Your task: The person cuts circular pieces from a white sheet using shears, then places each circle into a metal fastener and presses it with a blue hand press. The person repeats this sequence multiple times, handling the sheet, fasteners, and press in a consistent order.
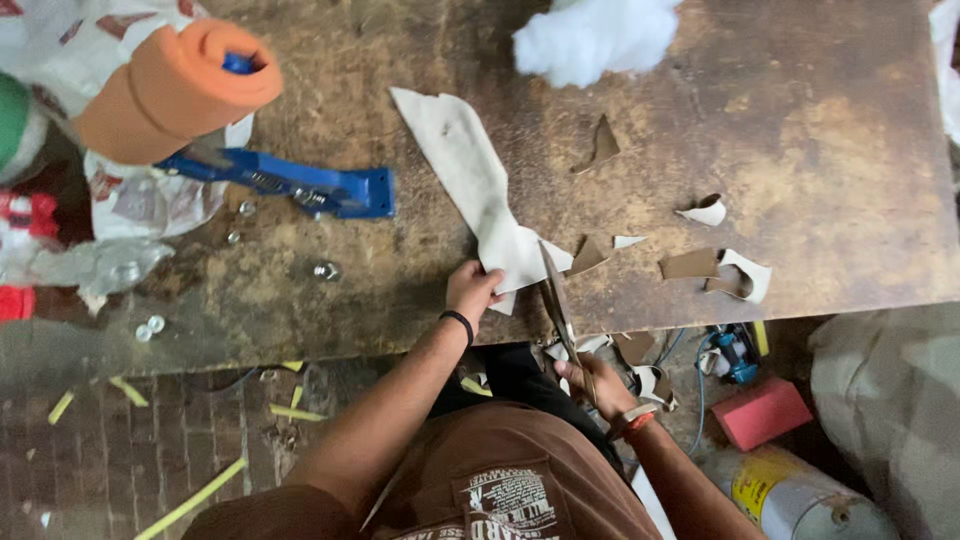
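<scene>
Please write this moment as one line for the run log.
left hand: holds white sheet | right hand: grips scissors, blades at sheet | scraps on table

Bare tabletop (830,150) opens wide at upper right. Brown and white scraps (715,268) litter the lower centre edge; white stuffing (595,35) crowds the top. The orange foam roll (175,90) and blue tool (290,185) block upper left, perhaps small nuts too.

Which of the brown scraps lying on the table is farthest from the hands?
The pointed brown scrap just below the white stuffing. The other scraps lie lower, toward the table edge, nearer the left hand and the right hand holding the scissors.
</scene>
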Motion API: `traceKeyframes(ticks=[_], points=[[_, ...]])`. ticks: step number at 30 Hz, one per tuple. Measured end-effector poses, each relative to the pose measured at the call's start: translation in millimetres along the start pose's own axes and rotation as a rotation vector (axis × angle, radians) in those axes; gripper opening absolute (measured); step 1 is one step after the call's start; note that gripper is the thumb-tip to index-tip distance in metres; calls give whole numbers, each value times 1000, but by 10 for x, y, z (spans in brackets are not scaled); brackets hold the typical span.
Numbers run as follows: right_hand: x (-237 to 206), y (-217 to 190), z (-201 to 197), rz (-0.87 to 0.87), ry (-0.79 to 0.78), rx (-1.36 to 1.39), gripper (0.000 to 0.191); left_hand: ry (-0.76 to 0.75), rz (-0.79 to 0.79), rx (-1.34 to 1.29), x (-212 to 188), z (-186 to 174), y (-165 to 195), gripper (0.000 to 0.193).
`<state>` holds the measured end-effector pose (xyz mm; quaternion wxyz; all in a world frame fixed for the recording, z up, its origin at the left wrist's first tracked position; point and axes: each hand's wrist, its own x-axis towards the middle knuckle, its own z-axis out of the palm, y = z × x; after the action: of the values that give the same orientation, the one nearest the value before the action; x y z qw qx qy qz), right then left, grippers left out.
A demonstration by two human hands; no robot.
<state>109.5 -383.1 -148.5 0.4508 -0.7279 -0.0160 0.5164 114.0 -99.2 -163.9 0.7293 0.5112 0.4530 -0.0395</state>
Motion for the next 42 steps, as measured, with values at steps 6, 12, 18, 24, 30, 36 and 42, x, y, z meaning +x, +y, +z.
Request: traceKeyframes(ticks=[6,12,18,24,30,36,42], points=[[-111,-323,100,113,144,-367,58,12,72,-22,-3,-28,-21,22],[-184,-341,74,106,82,-43,60,3,71,-52,-58,-23,15,26],[57,-572,57,101,137,-160,52,-144,78,-11,-107,-103,7,26],[-68,-206,-130,124,88,-191,58,78,68,50,-130,-230,-58,23],[42,67,-580,128,-164,-207,59,191,-83,-533,-301,-571,-138,39],[432,-370,-664,27,-467,-512,65,346,-19,-418,-533,-717,-158,57],[797,-844,-548,122,-616,-590,55,327,-26,-291,-681,-857,-250,71]])
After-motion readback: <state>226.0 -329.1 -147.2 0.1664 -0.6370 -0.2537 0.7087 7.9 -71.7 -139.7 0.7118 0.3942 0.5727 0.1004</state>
